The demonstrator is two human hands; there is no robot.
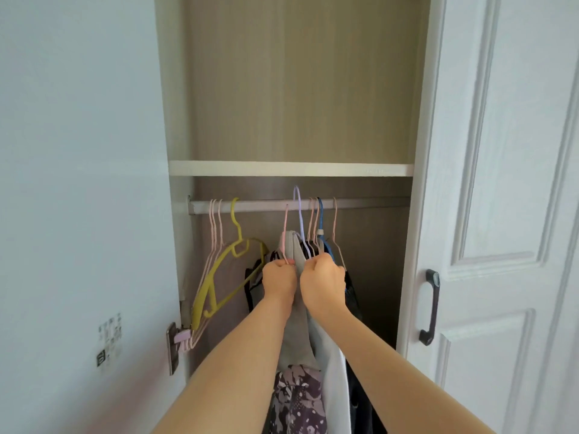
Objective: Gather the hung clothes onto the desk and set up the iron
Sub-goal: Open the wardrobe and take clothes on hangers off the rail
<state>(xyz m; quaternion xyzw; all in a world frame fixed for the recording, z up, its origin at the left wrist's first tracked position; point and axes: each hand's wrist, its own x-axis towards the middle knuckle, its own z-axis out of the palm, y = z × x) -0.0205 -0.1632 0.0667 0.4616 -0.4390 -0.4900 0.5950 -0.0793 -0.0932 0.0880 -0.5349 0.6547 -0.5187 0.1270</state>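
- Clothes [297, 308] hang bunched in the middle of the open wardrobe, under the rail [369, 202], at about 6 o'clock from its centre.
- Both bare arms reach up from the lower edge into that bunch.
- The left hand [279, 277] is a closed fist around the neck of a pink hanger [285, 227], whose hook sits on the rail.
- The right hand [322, 277] is just beside it at 3 o'clock, fingers curled tight around a cluster of hanger necks, among them a lilac hanger [299, 214] and a blue hanger [320, 219].
- The lilac hook stands higher than the others; whether it is clear of the rail is hard to judge.
- A grey garment [296, 333] hangs between the two wrists, a white one [333, 371] under the right forearm, and a patterned purple one [297, 399] lower down at 6 o'clock.
- Dark cloth [352, 296] shows at 3 o'clock of the right hand.
- At 9 o'clock of the hands, an empty yellow hanger [219, 277] and several bare pale pink hangers [214, 227] hang on the rail.
- A white shelf [291, 168] runs above the rail.
- The wardrobe door [501, 214] at 3 o'clock carries a dark handle [430, 306].
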